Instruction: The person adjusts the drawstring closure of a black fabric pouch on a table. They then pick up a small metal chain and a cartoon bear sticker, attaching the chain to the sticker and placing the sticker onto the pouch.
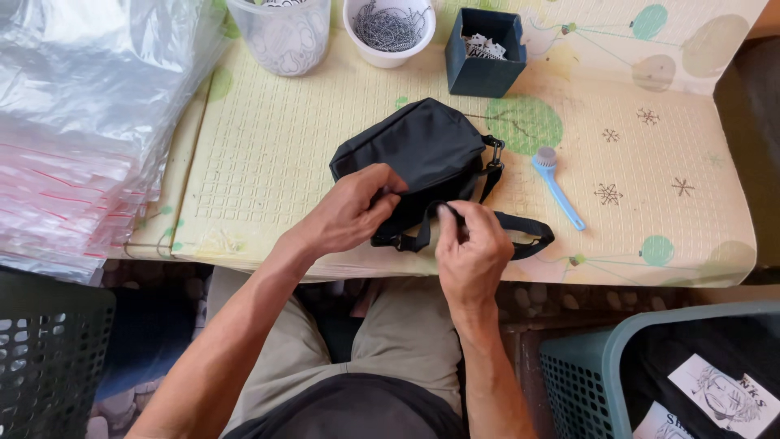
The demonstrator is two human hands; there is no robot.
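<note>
Item: small black fabric shoulder bag (418, 146), lying on its side near the front edge of a pale yellow embossed mat (268, 162), its black webbing strap (520, 232) looping out to the right.

Left hand (353, 211): being pressed onto the bag's lower front corner, fingers curled close together over the fabric; the fingertips are hidden, so the exact grip cannot be told.

Right hand (471, 248): the strap is being pinched between thumb and forefinger just beside the bag, the other fingers folded in.

Handling note: the body is best being held flat and steady while the strap is being worked, kept untwisted and clear of the metal clip (493, 150).

Nearby: blue-handled brush (556, 187), just right of the bag; white bowl of metal chain (388, 28); dark blue box (485, 50); clear tub (280, 32); stacked clear plastic bags (81, 122) at left; teal basket (617, 358) at lower right.
</note>
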